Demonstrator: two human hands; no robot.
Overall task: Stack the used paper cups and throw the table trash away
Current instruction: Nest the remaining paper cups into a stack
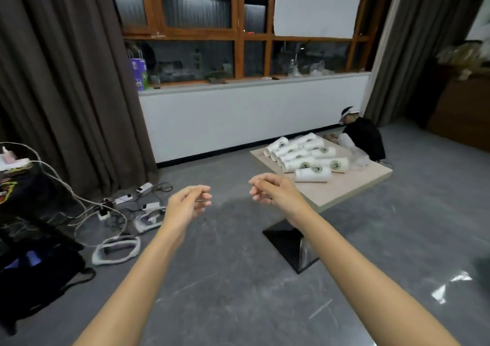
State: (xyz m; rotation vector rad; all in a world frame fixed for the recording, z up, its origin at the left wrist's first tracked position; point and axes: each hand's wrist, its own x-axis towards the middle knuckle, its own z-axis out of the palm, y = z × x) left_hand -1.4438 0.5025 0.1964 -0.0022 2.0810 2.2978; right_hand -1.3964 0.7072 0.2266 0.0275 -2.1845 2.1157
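Loosely curled and holding nothing that I can make out, the left hand [189,205] hangs in the air well to the left of the table [331,194], above bare grey floor, with a tangle of cables and power strips [132,200] lying farther left again. The right hand [273,190] floats just short of the table's near left corner, its fingers likewise slack and bent, gripping nothing. Neither hand touches the table or anything on it.

On the table, toward its far side, the paper cups [305,160] lie tipped on their sides in a loose heap, none nested that I can see. Just right of them sits some crumpled clear plastic [359,157], likely the trash. Beyond the table's far right edge a person in black [366,139] crouches.

I judge the task barely begun: this is the approach, before any cup is gathered. The next move calls for closing in on the table, reaching the right hand to the nearest cup, turning it upright and slipping another inside it.
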